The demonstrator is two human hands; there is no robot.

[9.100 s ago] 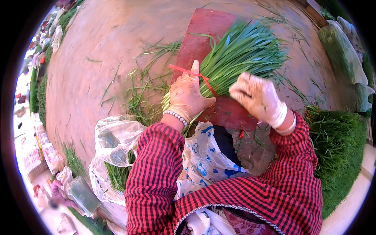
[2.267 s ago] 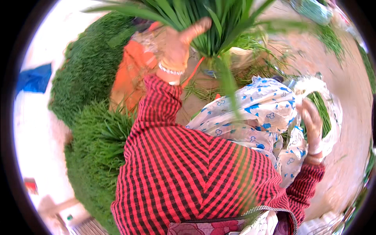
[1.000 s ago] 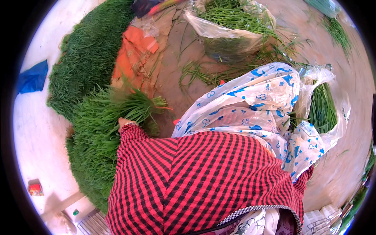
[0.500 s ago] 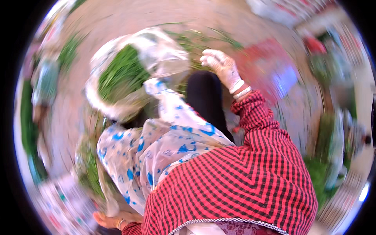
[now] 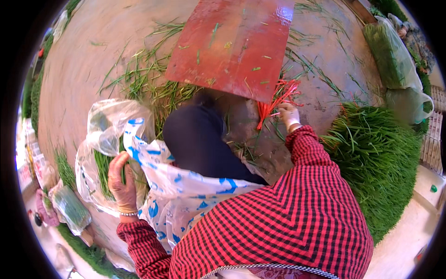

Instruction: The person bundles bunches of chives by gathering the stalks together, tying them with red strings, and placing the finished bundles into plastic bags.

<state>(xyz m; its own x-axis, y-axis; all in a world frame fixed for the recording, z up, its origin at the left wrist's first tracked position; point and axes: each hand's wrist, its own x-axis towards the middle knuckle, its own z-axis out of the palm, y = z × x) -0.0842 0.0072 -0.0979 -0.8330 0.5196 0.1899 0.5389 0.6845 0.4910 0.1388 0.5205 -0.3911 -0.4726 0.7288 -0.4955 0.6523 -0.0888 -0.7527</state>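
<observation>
My right hand (image 5: pixel 289 115) wears a thin glove and is at a bundle of red ties (image 5: pixel 272 106) on the floor. Its fingers are closed on the end of a tie at the bundle's edge. My left hand (image 5: pixel 121 182), gloved too, is raised with fingers apart and holds nothing. Close behind it lies a clear plastic bag (image 5: pixel 100 128) with long green leaves, like chives, inside. A white plastic apron with blue prints (image 5: pixel 162 200) covers my lap, beside the left hand.
A red board (image 5: pixel 227 51) lies ahead of my knee. Loose green stalks (image 5: pixel 139 76) are scattered left of it. A big heap of long green leaves (image 5: pixel 376 167) stands at my right. Bagged greens (image 5: pixel 388 56) lie far right, more (image 5: pixel 72 207) far left.
My view has turned to the right. My right hand has come down to the red ties. My left hand has risen from low beside me to near the clear bag.
</observation>
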